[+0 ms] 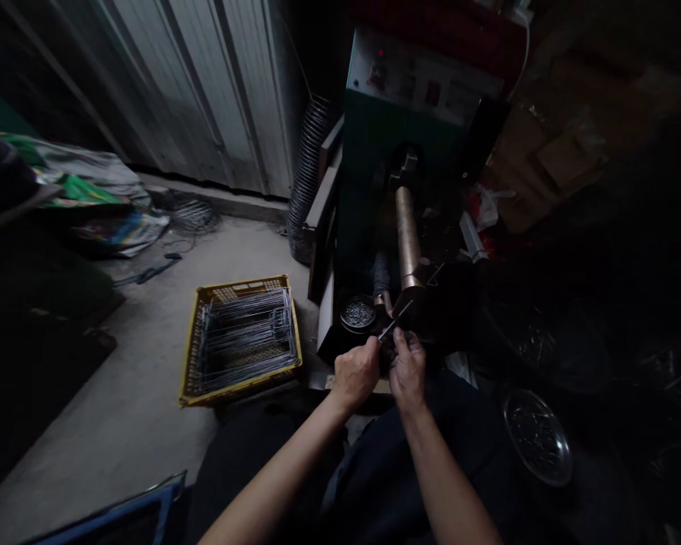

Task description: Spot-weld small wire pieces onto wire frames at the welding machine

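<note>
My left hand [356, 375] is closed in a fist around the lower end of a thin metal rod [397, 319], which slants up and to the right. Close beside it, my right hand [407, 371] has its thumb and fingers pinched together near the rod. What those fingers hold, if anything, is too dark to make out. Just beyond both hands is the lower end of a copper-coloured cylinder [407, 227] that juts from a green machine [368, 144]. A round dish of small metal pieces [357, 312] stands to the left of the cylinder's end.
A yellow plastic crate [188, 363] holding bent wire frames [244, 337] sits on the floor at left. Behind it stands a tall wire coil [309, 166]. To the right lies a shiny round dish [539, 439] with small parts. Cardboard [567, 163] is piled at back right.
</note>
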The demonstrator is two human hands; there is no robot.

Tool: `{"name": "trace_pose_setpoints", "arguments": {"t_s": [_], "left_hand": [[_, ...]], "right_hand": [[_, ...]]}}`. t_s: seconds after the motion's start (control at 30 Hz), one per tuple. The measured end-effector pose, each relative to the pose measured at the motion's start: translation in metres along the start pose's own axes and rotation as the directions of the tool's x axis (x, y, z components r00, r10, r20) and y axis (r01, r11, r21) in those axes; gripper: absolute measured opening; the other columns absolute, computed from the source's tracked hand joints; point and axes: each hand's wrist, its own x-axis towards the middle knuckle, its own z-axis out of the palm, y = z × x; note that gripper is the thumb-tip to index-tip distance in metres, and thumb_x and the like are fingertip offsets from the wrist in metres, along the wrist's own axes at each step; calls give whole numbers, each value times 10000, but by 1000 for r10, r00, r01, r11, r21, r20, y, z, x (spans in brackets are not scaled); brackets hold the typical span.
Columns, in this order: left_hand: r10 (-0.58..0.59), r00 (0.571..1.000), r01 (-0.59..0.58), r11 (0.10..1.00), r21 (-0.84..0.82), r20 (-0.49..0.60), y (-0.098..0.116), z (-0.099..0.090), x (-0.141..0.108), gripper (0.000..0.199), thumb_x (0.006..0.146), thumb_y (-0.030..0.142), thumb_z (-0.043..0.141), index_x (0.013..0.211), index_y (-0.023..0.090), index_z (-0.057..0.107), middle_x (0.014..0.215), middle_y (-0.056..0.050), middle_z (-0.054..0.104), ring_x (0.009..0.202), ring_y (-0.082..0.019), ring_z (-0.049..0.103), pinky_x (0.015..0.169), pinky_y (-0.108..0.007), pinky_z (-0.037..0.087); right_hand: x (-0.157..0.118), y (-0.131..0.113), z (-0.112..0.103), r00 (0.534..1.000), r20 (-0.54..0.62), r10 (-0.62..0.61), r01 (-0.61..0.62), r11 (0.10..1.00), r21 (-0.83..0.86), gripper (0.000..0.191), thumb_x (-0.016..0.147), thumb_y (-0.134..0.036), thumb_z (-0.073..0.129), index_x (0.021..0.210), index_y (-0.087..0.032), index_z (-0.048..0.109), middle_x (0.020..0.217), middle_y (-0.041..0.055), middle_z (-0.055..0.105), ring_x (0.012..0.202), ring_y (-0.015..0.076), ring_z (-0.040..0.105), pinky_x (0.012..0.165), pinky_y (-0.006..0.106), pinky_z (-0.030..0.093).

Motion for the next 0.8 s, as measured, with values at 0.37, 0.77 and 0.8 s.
{"name": "trace_pose_setpoints", "arguments": {"t_s": [0.37,0.77,0.8], "left_hand": [[-30,999,30,1000,-1,-33,2,0,2,223,967,188,361,920,192,580,667,-58,691,629,-230,690,454,-288,289],[-48,998,48,999,-13,46,1,-10,8,237,981,217,333,974,188,568,697,-62,700,674,-217,699,500,-259,339],[-47,997,48,999,-11,55,1,-10,10,237,982,218,331,980,185,566,703,-68,702,680,-219,700,502,-257,343]], "right_hand": [[4,4,4,1000,4,-3,3,1000,23,325,744,-436,756,899,-185,620,812,-8,637,708,140,595,645,258,494],[8,-4,6,998,42,43,-45,998,51,301,714,-411,775,784,-193,580,772,-9,655,677,144,610,644,265,491],[11,-4,4,999,42,16,-16,1000,-9,299,731,-432,755,795,-194,586,774,-13,653,671,140,600,641,260,481]]}}
